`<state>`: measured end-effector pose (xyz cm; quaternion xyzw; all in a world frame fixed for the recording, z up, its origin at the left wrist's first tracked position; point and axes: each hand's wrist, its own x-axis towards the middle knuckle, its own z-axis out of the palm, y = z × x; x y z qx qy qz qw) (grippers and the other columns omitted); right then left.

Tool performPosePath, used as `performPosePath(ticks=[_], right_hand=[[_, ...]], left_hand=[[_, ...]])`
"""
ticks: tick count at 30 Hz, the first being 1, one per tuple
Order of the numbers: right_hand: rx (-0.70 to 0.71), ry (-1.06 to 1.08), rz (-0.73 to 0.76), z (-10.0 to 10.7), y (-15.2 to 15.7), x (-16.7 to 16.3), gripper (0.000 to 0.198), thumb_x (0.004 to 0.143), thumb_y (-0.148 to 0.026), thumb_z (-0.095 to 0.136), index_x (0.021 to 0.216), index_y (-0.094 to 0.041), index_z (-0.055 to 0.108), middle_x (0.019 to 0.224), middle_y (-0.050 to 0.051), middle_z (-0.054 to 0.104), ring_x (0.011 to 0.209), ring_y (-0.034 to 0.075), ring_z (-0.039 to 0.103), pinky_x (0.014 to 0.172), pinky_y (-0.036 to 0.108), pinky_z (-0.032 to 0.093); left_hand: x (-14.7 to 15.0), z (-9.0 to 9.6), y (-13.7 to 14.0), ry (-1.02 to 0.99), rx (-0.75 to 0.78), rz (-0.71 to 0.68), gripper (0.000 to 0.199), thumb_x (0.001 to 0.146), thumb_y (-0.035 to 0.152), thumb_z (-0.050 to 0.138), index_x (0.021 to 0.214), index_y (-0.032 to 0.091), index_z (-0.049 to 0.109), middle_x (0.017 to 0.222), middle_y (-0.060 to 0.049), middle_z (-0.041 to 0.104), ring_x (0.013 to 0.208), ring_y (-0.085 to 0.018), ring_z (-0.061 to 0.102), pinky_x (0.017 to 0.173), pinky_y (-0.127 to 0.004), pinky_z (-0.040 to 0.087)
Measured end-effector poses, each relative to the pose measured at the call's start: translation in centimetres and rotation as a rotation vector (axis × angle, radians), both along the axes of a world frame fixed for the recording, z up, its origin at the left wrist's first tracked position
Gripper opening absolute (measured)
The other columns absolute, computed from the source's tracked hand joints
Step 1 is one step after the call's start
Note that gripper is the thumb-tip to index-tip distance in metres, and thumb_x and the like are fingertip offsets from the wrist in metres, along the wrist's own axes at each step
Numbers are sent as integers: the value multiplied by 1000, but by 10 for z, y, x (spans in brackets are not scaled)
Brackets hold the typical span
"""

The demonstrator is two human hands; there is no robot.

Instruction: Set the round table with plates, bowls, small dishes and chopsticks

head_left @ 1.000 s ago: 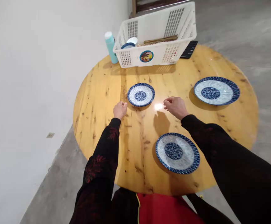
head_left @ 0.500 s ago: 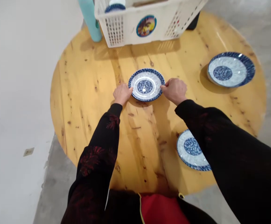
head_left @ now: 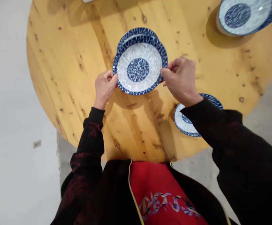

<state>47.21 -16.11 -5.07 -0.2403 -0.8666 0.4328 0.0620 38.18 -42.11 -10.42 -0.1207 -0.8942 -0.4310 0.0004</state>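
A round blue-and-white plate [head_left: 137, 70] with a dark patterned rim and centre is held up off the wood, tilted towards me. My left hand [head_left: 104, 87] pinches its left rim between thumb and fingers. On the opposite rim, my right hand [head_left: 181, 79] has the same kind of pinch, thumb on the upper face. Behind it, mostly covered, a second plate [head_left: 137, 30] of similar pattern shows only its far rim.
Partly under my right sleeve, another patterned plate [head_left: 185, 122] lies on the round wooden table [head_left: 79, 62]. A deeper blue-and-white dish [head_left: 237, 15] stands at the upper right. A white wall [head_left: 7, 93] runs along the left side.
Both hands have raised the plate from the table towards me, exposing the plate behind it. My view has tipped down, so the white basket is nearly all out of sight.
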Motion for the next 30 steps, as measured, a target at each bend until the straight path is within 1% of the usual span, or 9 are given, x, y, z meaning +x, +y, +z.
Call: performPosePath(ticks=[4, 6, 9, 13, 16, 19, 21, 24, 30], right_hand=[[-175, -13, 57, -8, -41, 79, 18, 84, -23, 66, 74, -24, 50, 64, 0, 56, 63, 19, 60, 63, 30, 48], [-236, -36, 78, -16, -67, 120, 19, 82, -23, 64, 74, -25, 48, 60, -1, 55, 56, 17, 55, 58, 29, 42], [-323, -86, 90, -21, -107, 182, 20, 83, -25, 60, 73, -27, 43, 54, -3, 51, 50, 16, 50, 54, 29, 36], [-404, -130, 107, -22, -141, 260, 18, 82, -30, 56, 73, -28, 40, 52, -4, 50, 47, 17, 47, 54, 31, 34], [-427, -140, 145, -27, -151, 315, 18, 80, -36, 53, 73, -28, 39, 51, -4, 48, 47, 16, 46, 54, 30, 32], [-404, -121, 148, -37, -151, 360, 20, 79, -43, 50, 71, -28, 39, 49, -5, 45, 46, 16, 44, 54, 30, 31], [-399, -100, 135, -42, -150, 382, 23, 79, -47, 49, 71, -28, 39, 50, -5, 45, 46, 16, 44, 54, 30, 31], [-400, -88, 122, -44, -148, 402, 24, 79, -49, 49, 72, -28, 40, 52, -4, 47, 47, 16, 46, 54, 31, 33], [-284, -3, 1, -36, -139, 419, 26, 80, -50, 50, 71, -27, 42, 53, -3, 48, 47, 16, 47, 54, 30, 36]], left_hand=[[89, 37, -34, -196, 9, 67, 38, 94, 38, 58, 63, 19, 44, 55, 6, 45, 55, -8, 53, 61, -19, 43], [134, 49, -51, -219, -14, 137, 38, 93, 32, 59, 61, 21, 40, 54, 6, 38, 54, -9, 46, 57, -20, 39], [200, 60, -77, -230, -86, 217, 39, 91, 31, 60, 59, 21, 38, 56, 5, 38, 57, -11, 42, 58, -22, 36], [289, 64, -107, -293, -165, 303, 38, 90, 37, 58, 59, 22, 42, 56, 4, 41, 58, -12, 42, 58, -24, 35], [350, 60, -119, -320, -192, 331, 35, 90, 42, 56, 62, 22, 50, 58, 4, 48, 60, -13, 46, 61, -25, 37], [402, 55, -121, -316, -188, 339, 36, 90, 46, 53, 63, 22, 50, 60, 4, 49, 60, -13, 47, 62, -25, 37], [427, 52, -120, -306, -173, 340, 37, 91, 46, 51, 63, 22, 49, 60, 4, 48, 61, -12, 47, 63, -24, 37], [445, 48, -117, -302, -141, 336, 35, 91, 44, 50, 65, 21, 49, 62, 4, 50, 62, -12, 47, 63, -24, 37], [431, 45, -102, -310, -136, 213, 34, 93, 40, 50, 65, 21, 46, 61, 4, 47, 62, -12, 45, 63, -24, 34]])
